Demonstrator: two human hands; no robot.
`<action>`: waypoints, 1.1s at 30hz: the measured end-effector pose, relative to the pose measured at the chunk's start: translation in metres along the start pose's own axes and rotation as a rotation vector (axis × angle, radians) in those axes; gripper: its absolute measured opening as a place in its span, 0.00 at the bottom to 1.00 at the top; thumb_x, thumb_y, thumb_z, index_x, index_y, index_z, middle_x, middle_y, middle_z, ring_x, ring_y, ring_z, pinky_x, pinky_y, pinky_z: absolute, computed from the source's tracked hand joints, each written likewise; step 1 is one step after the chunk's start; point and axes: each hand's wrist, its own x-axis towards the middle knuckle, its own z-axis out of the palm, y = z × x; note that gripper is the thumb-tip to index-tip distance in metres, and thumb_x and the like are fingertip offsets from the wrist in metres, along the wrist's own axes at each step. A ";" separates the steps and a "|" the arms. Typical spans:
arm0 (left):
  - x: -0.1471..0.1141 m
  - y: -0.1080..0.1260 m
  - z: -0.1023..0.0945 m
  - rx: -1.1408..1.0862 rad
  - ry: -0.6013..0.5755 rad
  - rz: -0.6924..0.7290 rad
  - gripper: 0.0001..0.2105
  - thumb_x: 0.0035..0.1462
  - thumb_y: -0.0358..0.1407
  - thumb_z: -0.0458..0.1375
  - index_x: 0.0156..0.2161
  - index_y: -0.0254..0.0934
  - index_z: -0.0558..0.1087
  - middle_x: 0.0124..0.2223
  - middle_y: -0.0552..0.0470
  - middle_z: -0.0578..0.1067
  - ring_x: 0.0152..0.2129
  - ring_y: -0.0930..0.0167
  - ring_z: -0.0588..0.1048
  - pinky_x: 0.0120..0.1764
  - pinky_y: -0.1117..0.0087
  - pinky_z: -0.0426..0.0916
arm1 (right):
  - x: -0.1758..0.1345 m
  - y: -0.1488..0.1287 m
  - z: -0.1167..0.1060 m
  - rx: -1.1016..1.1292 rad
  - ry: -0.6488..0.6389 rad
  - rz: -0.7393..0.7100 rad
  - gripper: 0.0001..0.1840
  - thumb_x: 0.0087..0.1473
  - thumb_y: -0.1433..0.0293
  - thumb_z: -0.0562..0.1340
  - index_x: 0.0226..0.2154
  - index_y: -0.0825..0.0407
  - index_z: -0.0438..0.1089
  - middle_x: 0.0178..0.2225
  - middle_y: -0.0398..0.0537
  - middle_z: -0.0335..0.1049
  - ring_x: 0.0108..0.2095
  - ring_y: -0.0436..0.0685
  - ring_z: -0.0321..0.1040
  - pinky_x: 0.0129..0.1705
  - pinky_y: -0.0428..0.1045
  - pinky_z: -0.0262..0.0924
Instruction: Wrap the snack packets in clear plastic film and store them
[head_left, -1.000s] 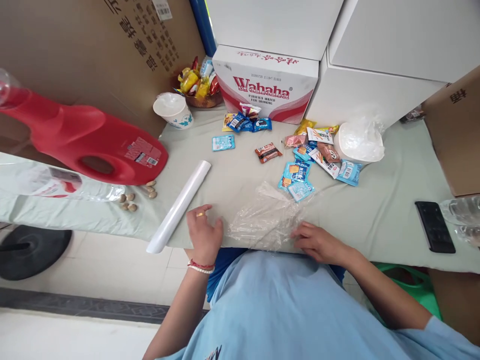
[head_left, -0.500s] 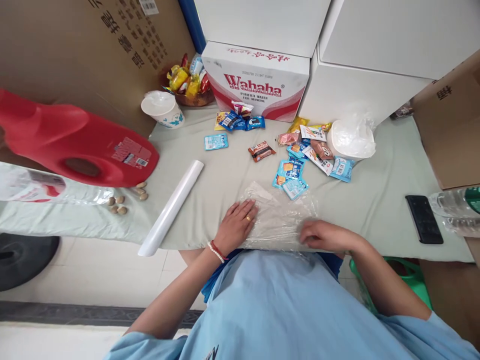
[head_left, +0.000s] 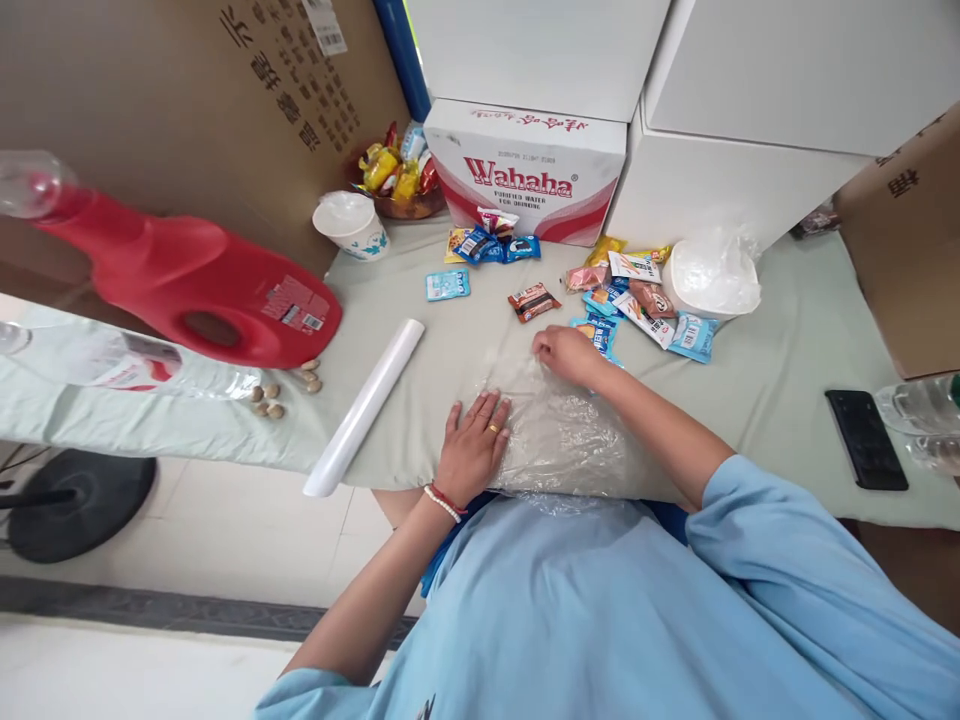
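A sheet of clear plastic film (head_left: 566, 440) lies wrinkled on the cloth-covered table in front of me, its near part hanging over the edge. My left hand (head_left: 474, 440) rests flat on the film's left side, fingers stretched out. At the film's far edge, my right hand (head_left: 568, 355) is closed in a pinch on the plastic. Just beyond it lie a brown snack packet (head_left: 533, 302) and several blue snack packets (head_left: 598, 335), partly covered by my right hand and forearm. A white roll (head_left: 365, 408) lies slanted to the left of my left hand.
A red detergent jug (head_left: 225, 285), a clear bottle (head_left: 142, 365) and several nuts (head_left: 271, 395) lie at left. Behind stand a paper cup (head_left: 352, 228), a snack bowl (head_left: 409, 203) and a Wahaha carton (head_left: 525, 175). At right are a plastic-covered white bowl (head_left: 709, 285) and a phone (head_left: 866, 440).
My right hand has moved from the film's near right side to its far edge and now pinches it. The left hand stays flat on the film. The view has shifted slightly.
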 end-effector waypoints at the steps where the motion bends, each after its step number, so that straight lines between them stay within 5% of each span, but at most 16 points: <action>1: 0.001 -0.001 -0.001 -0.004 0.017 -0.045 0.24 0.73 0.39 0.46 0.71 0.44 0.61 0.72 0.40 0.64 0.70 0.56 0.62 0.69 0.40 0.51 | 0.009 0.002 -0.004 0.035 0.066 0.010 0.12 0.63 0.76 0.59 0.43 0.54 0.78 0.44 0.53 0.77 0.42 0.57 0.72 0.46 0.48 0.60; 5: 0.017 -0.013 -0.002 -0.015 0.079 -0.209 0.24 0.73 0.41 0.45 0.70 0.39 0.63 0.71 0.37 0.65 0.69 0.52 0.64 0.68 0.37 0.52 | 0.041 0.008 -0.020 0.086 0.240 0.075 0.14 0.63 0.77 0.57 0.44 0.57 0.78 0.45 0.56 0.75 0.43 0.58 0.71 0.50 0.51 0.62; 9: 0.033 -0.031 -0.003 -0.068 0.189 -0.287 0.24 0.70 0.41 0.51 0.66 0.33 0.65 0.69 0.31 0.67 0.67 0.49 0.65 0.66 0.40 0.58 | 0.034 -0.005 -0.016 0.085 0.285 -0.022 0.15 0.64 0.74 0.56 0.44 0.57 0.78 0.48 0.59 0.73 0.49 0.63 0.70 0.56 0.56 0.63; 15: 0.055 -0.056 -0.022 -0.168 0.427 -0.287 0.15 0.69 0.39 0.54 0.54 0.34 0.73 0.59 0.35 0.73 0.61 0.54 0.69 0.63 0.48 0.66 | -0.030 -0.048 0.047 0.071 0.260 -0.408 0.21 0.70 0.66 0.57 0.61 0.55 0.70 0.61 0.64 0.69 0.59 0.67 0.64 0.61 0.65 0.64; 20: 0.124 -0.108 -0.064 -0.160 0.542 -0.349 0.10 0.66 0.36 0.56 0.49 0.35 0.74 0.50 0.40 0.76 0.52 0.57 0.73 0.59 0.50 0.68 | -0.046 -0.059 0.092 0.017 0.121 -0.503 0.26 0.68 0.62 0.61 0.65 0.52 0.67 0.70 0.60 0.61 0.70 0.68 0.55 0.70 0.69 0.55; 26: 0.228 -0.206 -0.118 -0.078 0.553 -0.546 0.16 0.67 0.36 0.56 0.52 0.23 0.70 0.59 0.32 0.72 0.59 0.55 0.68 0.61 0.50 0.64 | -0.042 -0.054 0.097 0.040 0.121 -0.489 0.22 0.70 0.63 0.59 0.62 0.49 0.70 0.65 0.54 0.69 0.66 0.63 0.63 0.72 0.67 0.53; 30: 0.253 -0.245 -0.129 -0.097 0.463 -0.584 0.16 0.66 0.43 0.59 0.41 0.26 0.72 0.48 0.38 0.77 0.53 0.52 0.74 0.58 0.43 0.67 | -0.042 -0.056 0.095 0.060 0.124 -0.478 0.19 0.69 0.64 0.59 0.59 0.50 0.72 0.63 0.52 0.71 0.65 0.62 0.64 0.72 0.64 0.54; 33: 0.254 -0.243 -0.124 -0.083 0.422 -0.567 0.15 0.64 0.46 0.59 0.34 0.35 0.72 0.40 0.42 0.77 0.49 0.47 0.76 0.54 0.36 0.69 | -0.041 -0.055 0.097 0.081 0.133 -0.464 0.18 0.70 0.64 0.58 0.57 0.51 0.73 0.62 0.52 0.73 0.64 0.61 0.64 0.71 0.63 0.55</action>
